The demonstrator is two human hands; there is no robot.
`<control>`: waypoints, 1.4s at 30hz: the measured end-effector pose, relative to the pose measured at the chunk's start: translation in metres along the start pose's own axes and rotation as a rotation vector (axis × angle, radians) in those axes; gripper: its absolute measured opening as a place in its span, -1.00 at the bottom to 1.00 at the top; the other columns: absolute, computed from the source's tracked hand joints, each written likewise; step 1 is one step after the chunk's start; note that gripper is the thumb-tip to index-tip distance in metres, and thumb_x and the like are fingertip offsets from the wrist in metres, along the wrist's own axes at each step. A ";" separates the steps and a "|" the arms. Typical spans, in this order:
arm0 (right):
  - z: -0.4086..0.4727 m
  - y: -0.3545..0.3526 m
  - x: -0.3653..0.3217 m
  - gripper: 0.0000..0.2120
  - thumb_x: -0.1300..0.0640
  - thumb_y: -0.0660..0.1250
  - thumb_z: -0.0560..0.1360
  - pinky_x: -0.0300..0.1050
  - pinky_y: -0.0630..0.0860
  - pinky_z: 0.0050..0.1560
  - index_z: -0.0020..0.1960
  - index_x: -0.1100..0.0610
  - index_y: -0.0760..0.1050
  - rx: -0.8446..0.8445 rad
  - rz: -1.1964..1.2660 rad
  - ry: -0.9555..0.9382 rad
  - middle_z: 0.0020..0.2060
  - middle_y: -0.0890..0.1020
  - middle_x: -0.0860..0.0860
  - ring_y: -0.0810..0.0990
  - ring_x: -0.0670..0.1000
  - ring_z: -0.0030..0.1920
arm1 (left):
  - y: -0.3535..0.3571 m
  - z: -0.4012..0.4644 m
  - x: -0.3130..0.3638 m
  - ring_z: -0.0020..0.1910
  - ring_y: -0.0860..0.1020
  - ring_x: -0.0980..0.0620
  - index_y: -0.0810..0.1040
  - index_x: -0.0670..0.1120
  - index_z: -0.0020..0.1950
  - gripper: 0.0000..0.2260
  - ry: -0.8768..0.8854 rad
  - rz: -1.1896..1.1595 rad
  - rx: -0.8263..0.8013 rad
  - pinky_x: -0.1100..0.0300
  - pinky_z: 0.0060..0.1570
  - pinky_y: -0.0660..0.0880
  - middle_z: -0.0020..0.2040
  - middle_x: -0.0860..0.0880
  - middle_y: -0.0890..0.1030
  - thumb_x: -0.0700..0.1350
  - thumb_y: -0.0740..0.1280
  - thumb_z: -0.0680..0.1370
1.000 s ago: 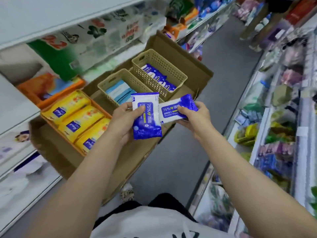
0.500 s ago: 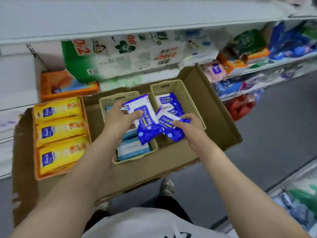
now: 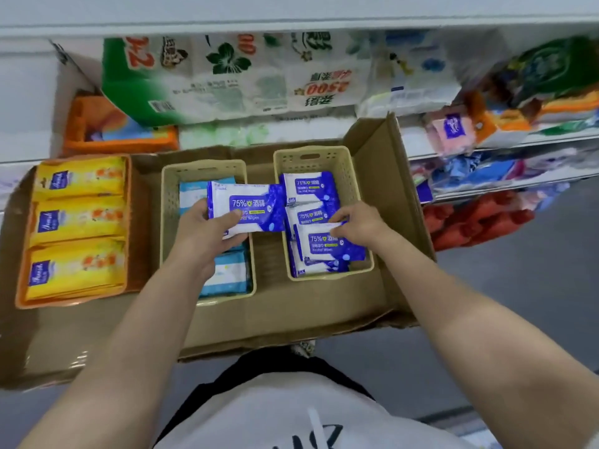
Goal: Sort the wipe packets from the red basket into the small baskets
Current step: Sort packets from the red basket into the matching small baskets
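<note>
Low in the middle of the frame, the left hand [image 3: 202,230] grips one blue and white wipe packet [image 3: 248,207] by its short end, holding it over the gap between two small baskets. The right hand [image 3: 358,222] pinches the edge of another packet [image 3: 327,244] that lies on top of the pile in the right basket [image 3: 356,176]. These packets look soft, squashy and light, with shiny, slippery wrap, so I think an end seam is the best place to hold. The left basket [image 3: 168,202] holds pale blue packs [image 3: 227,273]. Both baskets are cream plastic with little holes. They sit in a brown cardboard box [image 3: 382,147]. Far left, yellow packs [image 3: 77,218] fill an orange tray [image 3: 129,228]. I cannot see the red basket.
</note>
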State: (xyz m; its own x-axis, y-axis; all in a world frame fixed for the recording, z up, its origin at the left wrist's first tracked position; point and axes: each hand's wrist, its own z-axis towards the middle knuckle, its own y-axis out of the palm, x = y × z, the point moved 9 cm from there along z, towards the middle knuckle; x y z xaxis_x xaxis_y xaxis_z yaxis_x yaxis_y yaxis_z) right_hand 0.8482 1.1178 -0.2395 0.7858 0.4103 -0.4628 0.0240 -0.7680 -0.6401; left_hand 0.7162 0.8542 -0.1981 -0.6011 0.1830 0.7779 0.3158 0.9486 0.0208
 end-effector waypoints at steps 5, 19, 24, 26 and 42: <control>0.023 0.038 0.015 -0.69 0.15 0.50 0.46 -0.12 0.58 0.04 0.19 0.08 0.60 -0.093 -0.047 -0.025 0.23 0.57 0.07 0.55 0.05 0.22 | -0.002 0.014 0.001 -0.02 0.68 0.04 0.54 -0.01 0.17 -0.77 -0.018 -0.019 0.036 0.11 -0.06 0.64 0.02 0.00 0.68 -0.17 0.42 0.53; 0.116 -0.022 -0.041 -0.68 0.08 0.42 0.53 -0.24 0.55 -0.19 0.27 0.08 0.55 0.054 0.131 -0.107 0.12 0.60 -0.01 0.59 -0.06 0.02 | 0.023 0.033 -0.002 -0.02 0.67 0.08 0.52 -0.06 0.24 -0.73 -0.037 -0.037 0.048 0.23 -0.19 0.62 0.05 0.00 0.67 -0.18 0.40 0.55; 0.140 -0.010 -0.058 -0.70 0.15 0.37 0.57 -0.07 0.54 0.17 0.29 0.14 0.56 0.125 -0.004 -0.182 0.21 0.62 0.08 0.59 0.07 0.18 | 0.019 0.029 -0.016 0.00 0.67 0.05 0.51 -0.08 0.24 -0.73 -0.047 -0.068 0.151 0.22 -0.18 0.63 0.07 -0.02 0.66 -0.18 0.39 0.55; 0.145 -0.010 -0.054 -0.71 0.15 0.35 0.58 -0.11 0.50 0.16 0.28 0.14 0.57 0.149 -0.011 -0.160 0.21 0.62 0.10 0.59 0.09 0.19 | 0.014 0.027 -0.024 0.02 0.67 0.03 0.51 -0.08 0.26 -0.72 -0.063 -0.082 0.180 0.17 -0.13 0.64 0.09 -0.03 0.66 -0.18 0.39 0.55; 0.140 0.003 -0.056 -0.69 0.00 0.33 0.57 0.02 0.37 0.27 0.28 0.04 0.57 0.106 -0.343 -0.388 0.23 0.55 0.10 0.40 0.16 0.31 | 0.039 0.038 -0.022 0.01 0.67 0.03 0.54 -0.09 0.21 -0.76 -0.087 -0.072 0.160 0.19 -0.15 0.63 0.05 -0.04 0.68 -0.21 0.40 0.55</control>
State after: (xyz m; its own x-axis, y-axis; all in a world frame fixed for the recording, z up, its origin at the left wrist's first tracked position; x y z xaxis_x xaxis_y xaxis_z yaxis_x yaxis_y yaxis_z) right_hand 0.7176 1.1617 -0.3011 0.4570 0.7966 -0.3958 0.1610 -0.5117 -0.8440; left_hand 0.7138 0.8971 -0.2387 -0.6811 0.1281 0.7209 0.1534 0.9877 -0.0306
